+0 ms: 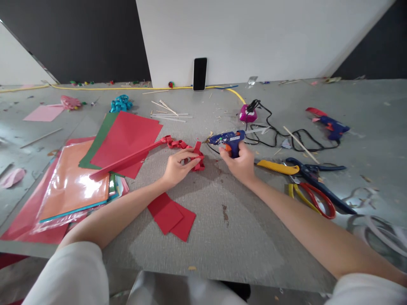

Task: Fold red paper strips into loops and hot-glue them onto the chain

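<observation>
White wall [260, 38] dead ahead of me, black panel [85, 38] left, another [375, 53] right, grey table [241, 241] running up to them, speckled floor [286, 298] peeking out below!

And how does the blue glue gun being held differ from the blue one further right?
The held gun is in the right hand, while the other gun lies on the table. The held gun shows a white label; on the other gun none can be seen. The held gun's tip is close to the red paper chain; the other gun is far from it. Both have blue bodies.
</observation>
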{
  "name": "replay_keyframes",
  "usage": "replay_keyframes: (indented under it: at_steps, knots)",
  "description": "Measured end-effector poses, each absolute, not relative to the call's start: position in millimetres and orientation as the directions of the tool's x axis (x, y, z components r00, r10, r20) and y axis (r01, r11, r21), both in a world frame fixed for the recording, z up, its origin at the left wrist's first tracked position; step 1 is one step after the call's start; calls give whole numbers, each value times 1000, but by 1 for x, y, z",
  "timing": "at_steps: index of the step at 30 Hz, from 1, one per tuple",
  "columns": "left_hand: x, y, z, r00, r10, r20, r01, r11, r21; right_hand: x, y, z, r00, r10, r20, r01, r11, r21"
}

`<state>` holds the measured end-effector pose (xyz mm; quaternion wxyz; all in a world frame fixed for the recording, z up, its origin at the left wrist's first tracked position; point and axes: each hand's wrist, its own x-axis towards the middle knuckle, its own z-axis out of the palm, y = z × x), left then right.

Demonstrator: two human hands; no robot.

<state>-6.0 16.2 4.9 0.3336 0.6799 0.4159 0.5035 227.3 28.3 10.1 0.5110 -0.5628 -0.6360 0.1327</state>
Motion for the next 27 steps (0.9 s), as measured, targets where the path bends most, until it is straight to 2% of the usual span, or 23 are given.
replay_keyframes:
  at_steps: [9,27]
  knots:
    - [-5,17,5,125,907,402,223,-420,879,226,27,7,137,839,527,649,326,-688]
    - [-6,16,4,148,888,435,247,-459,854,226,29,1,121,838,532,682,319,-658]
